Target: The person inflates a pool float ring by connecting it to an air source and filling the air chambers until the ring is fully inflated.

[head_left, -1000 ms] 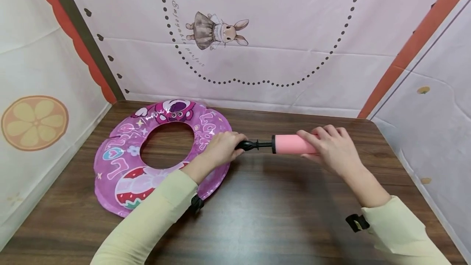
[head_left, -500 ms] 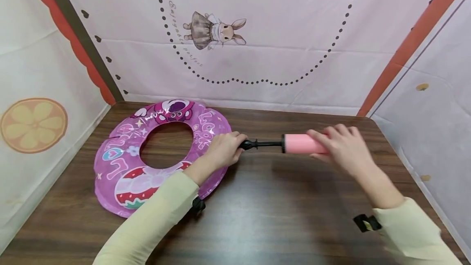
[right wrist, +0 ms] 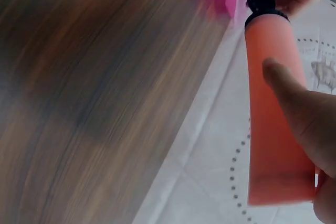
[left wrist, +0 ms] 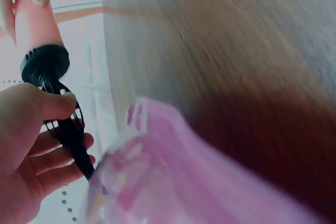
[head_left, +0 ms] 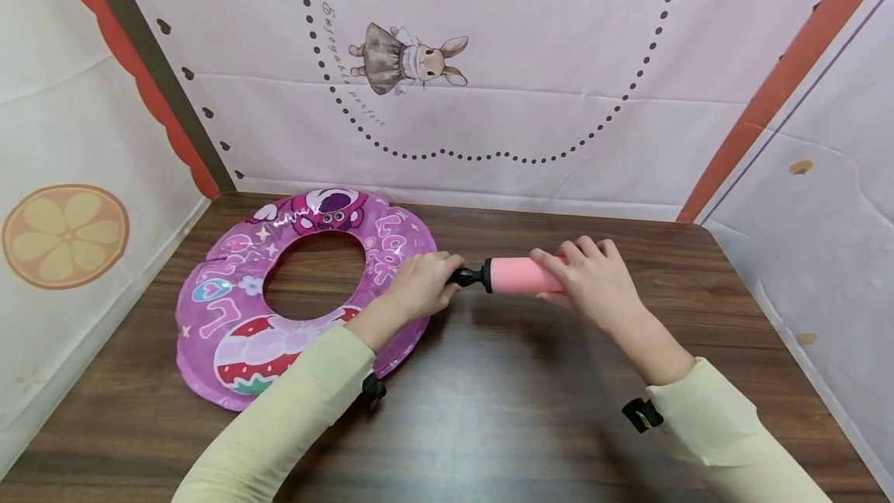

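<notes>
My left hand (head_left: 422,286) grips the black handle (left wrist: 65,124) of a pink hand pump, close beside the ring's right side. Around the pump's pink barrel (head_left: 520,275) curl the fingers of my right hand (head_left: 594,282); its thumb lies along the barrel in the right wrist view. Handle and barrel stand close together, with the rod pushed in. A purple inflatable swim ring (head_left: 233,286), printed with a bear, letters and a strawberry, lies on the left of the table. My left forearm crosses over its lower right part.
The brown wooden table (head_left: 489,410) reaches to a printed cloth backdrop (head_left: 559,37) behind it. More cloth hangs at the left (head_left: 63,115) and right sides. Black straps sit at both sleeves.
My right hand first drew the barrel rightward, baring the rod, then pushed it back left against the handle. The left hand stayed nearly in place; the ring barely shifted.
</notes>
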Available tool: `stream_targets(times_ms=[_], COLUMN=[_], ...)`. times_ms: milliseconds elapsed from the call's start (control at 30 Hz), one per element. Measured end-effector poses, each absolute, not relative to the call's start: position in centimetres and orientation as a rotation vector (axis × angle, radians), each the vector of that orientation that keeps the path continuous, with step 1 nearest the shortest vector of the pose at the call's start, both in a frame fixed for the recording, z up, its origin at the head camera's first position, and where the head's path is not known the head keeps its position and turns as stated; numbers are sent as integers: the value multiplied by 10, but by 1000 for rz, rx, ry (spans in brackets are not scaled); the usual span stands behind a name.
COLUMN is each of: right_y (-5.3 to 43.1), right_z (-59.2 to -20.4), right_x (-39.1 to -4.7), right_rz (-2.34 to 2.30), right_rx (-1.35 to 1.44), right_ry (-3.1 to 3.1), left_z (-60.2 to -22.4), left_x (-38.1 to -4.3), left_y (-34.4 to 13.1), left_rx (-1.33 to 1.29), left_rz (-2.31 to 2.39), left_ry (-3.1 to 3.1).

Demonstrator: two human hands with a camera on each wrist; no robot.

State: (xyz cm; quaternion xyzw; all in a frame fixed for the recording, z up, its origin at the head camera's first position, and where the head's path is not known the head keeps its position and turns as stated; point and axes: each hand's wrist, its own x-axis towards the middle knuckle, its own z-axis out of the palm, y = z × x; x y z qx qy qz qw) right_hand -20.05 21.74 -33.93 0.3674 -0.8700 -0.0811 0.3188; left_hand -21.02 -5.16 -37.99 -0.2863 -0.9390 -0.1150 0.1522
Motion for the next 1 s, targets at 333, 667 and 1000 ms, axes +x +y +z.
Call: stream_targets(times_ms=[333, 667, 1000], right_y=[287, 291, 220], right_z=[-326, -329, -338], right_x=[-192, -190, -202], right_rz=[-140, -131, -205], right_rx=[893, 915, 970], right_ry=[-2399, -2393, -2321], left_z=[-382, -384, -378], left_x=[-214, -209, -209], left_y=[-51, -50, -43], left_rx=[-822, -816, -804], left_rz=[-276, -279, -274], left_ry=[-2696, -2667, -2674])
